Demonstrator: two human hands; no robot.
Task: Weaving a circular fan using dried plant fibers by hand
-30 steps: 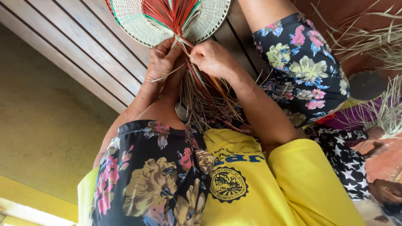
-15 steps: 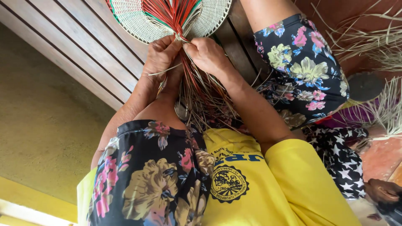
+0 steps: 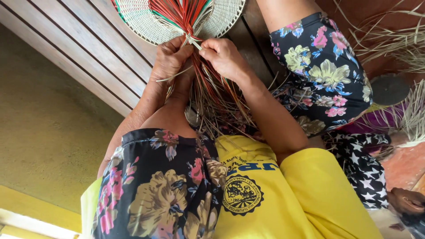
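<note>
Left hand (image 3: 170, 59) clenched round the neck of a round woven straw fan (image 3: 146, 20).
Right hand (image 3: 223, 55) pinches a pale binding strip (image 3: 193, 40) there, cinching the loose red and green strands (image 3: 212, 95) trailing lapward.

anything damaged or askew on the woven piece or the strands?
Nothing stands out. The round woven piece looks even and intact. Both the left hand and the right hand pinch the red and natural strands at its base; their loose ends trail untidily toward the lap.
</note>
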